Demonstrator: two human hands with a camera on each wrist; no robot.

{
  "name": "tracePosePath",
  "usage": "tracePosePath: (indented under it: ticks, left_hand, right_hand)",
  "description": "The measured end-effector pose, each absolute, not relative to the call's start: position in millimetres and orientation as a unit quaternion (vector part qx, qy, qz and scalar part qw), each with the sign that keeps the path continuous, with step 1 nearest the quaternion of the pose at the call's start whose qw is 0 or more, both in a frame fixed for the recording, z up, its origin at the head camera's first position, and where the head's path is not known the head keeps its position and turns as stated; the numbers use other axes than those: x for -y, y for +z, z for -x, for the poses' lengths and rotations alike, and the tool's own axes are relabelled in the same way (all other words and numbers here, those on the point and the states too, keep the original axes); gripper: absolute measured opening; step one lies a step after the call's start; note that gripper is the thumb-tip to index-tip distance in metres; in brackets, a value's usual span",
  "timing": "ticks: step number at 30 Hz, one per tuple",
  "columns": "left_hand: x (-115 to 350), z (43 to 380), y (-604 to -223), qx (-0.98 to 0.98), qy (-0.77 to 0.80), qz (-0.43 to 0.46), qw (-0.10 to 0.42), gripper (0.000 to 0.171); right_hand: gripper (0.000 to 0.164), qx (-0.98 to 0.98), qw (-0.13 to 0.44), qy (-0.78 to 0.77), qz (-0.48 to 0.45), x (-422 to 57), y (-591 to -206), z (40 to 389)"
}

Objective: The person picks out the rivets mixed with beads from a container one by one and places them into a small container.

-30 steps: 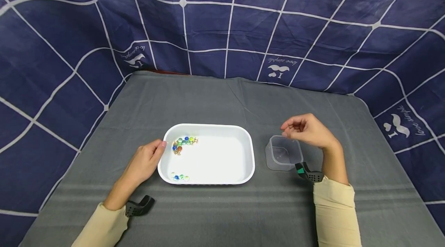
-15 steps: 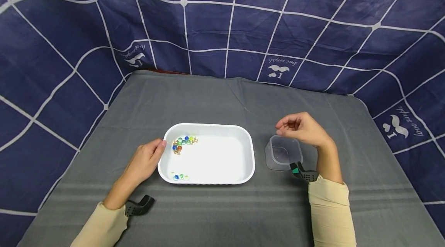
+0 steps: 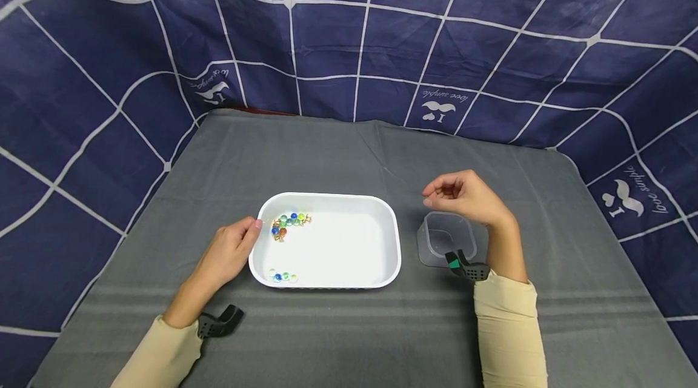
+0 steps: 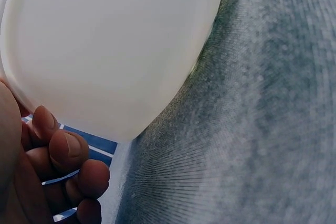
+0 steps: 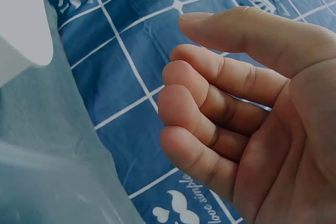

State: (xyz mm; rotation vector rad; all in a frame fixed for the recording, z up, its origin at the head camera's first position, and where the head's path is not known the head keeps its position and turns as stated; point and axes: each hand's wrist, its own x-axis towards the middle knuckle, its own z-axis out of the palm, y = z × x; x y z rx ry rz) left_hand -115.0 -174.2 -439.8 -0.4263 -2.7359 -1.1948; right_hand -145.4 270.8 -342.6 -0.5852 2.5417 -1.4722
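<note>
The empty, loosely curled right hand (image 3: 466,197) has moved leftward; the left hand (image 3: 226,254) pinches, partly hiding, a left-to-right white tray (image 3: 343,251).

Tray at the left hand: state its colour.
White; the tray shows best in the head view.

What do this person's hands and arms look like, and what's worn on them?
The left hand and right hand show no gloves or rings. The left sleeve and right sleeve are plain pale yellow. Black, perforated devices, left mount and right mount, protrude beside them; the right has a green patch.
</note>
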Motion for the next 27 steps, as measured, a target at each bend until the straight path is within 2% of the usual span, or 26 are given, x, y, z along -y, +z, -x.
tracePosePath:
  ticks: [20, 27]
  left_hand:
    - [174, 115, -437, 0.908, -0.391, 0.141, 0.059, 0.033]
    - [174, 114, -436, 0.908, -0.391, 0.140, 0.060, 0.033]
  right_hand:
    - [0.008, -0.834, 0.072, -0.503, 0.213, -241, -333, 155]
    - [0.009, -0.830, 0.091, -0.502, 0.227, -224, -331, 160]
